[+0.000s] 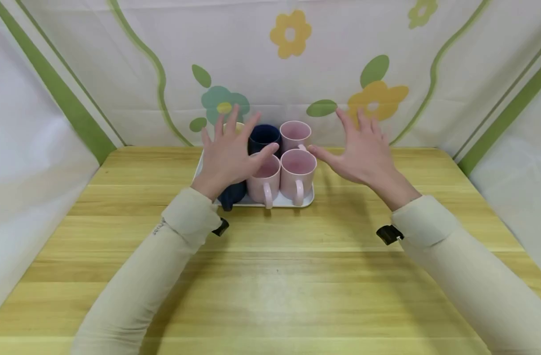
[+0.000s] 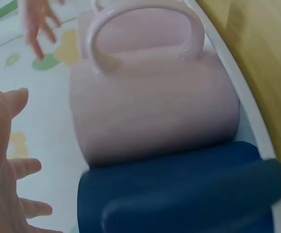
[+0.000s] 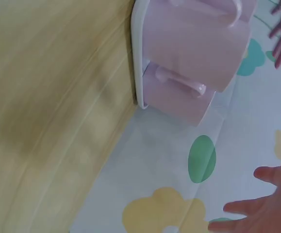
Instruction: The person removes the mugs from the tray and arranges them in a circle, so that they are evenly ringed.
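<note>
Both hands hover with fingers spread over mugs on a white tray (image 1: 283,202). My left hand (image 1: 228,157) is above the tray's left side, partly hiding a front dark blue mug (image 1: 238,191) and the front middle pink mug (image 1: 256,190). A pale-rimmed mug (image 1: 240,126) behind its fingers is mostly hidden. My right hand (image 1: 363,150) is just right of the front right pink mug (image 1: 289,178), its thumb near the rim; contact cannot be told. Farther back stand another dark blue mug (image 1: 265,134) and a pink mug (image 1: 295,130). Neither hand holds anything.
The tray rests on a wooden table (image 1: 270,276) near its far edge. Behind it hangs a white curtain (image 1: 253,44) with flowers and leaves. White cloth panels with green stripes close off both sides. The front mugs' handles point toward the near edge.
</note>
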`<state>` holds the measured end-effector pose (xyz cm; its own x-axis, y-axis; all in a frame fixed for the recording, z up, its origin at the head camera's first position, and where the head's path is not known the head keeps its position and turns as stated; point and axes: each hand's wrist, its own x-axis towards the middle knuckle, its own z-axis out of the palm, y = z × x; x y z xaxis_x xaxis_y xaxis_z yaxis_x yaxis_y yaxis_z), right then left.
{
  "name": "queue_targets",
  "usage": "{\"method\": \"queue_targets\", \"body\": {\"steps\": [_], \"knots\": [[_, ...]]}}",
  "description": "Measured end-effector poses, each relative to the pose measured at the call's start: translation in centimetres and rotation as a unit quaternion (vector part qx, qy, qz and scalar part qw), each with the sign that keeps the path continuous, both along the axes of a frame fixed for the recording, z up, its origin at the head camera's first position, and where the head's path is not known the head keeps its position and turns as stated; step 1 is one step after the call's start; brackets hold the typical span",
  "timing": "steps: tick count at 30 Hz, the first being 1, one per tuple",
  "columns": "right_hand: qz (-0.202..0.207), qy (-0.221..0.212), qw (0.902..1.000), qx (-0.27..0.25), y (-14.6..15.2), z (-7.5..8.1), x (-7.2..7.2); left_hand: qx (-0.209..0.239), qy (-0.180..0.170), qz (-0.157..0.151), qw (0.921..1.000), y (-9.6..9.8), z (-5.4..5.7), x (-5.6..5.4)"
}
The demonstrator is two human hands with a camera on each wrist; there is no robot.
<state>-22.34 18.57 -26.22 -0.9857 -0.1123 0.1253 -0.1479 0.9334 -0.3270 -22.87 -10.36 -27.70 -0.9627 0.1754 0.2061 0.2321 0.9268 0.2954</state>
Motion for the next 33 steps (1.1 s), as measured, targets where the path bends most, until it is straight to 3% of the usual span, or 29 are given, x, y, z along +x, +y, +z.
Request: {"method": "queue_targets", "body": {"steps": [3,6,8,11,14,19,24,33], "knots": [[0.022,0.01,0.9982,-0.056,0.5,-0.1,0.7,0.063,-0.008,0.001,0.998,-1.4,-0.2,0.3],[0.043,0.007,0.993,-0.109,1.0,-0.2,1.5,0.141,-0.003,0.009,0.9899,-3.2,-0.6,0.6],[0.056,0.0,0.9882,-0.142,1.3,-0.4,1.9,0.2,0.0,0.019,0.9796,-4.6,-1.0,0.9],[0.067,-0.018,0.9804,-0.184,1.5,-0.8,2.5,0.283,-0.006,0.043,0.958,-6.8,-1.9,1.4],[0.076,-0.043,0.971,-0.223,1.6,-1.5,2.7,0.33,-0.028,0.073,0.9409,-8.7,-3.0,2.0],[0.093,-0.139,0.9394,-0.299,1.3,-2.6,2.8,0.331,-0.092,0.097,0.934,-10.8,-4.8,2.3],[0.112,-0.232,0.9042,-0.341,0.5,-4.2,2.5,0.311,-0.169,0.094,0.9304,-11.9,-6.3,2.5],[0.102,-0.289,0.8586,-0.411,-1.3,-6.0,2.3,0.308,-0.21,0.063,0.9258,-12.6,-7.1,2.7]]}}
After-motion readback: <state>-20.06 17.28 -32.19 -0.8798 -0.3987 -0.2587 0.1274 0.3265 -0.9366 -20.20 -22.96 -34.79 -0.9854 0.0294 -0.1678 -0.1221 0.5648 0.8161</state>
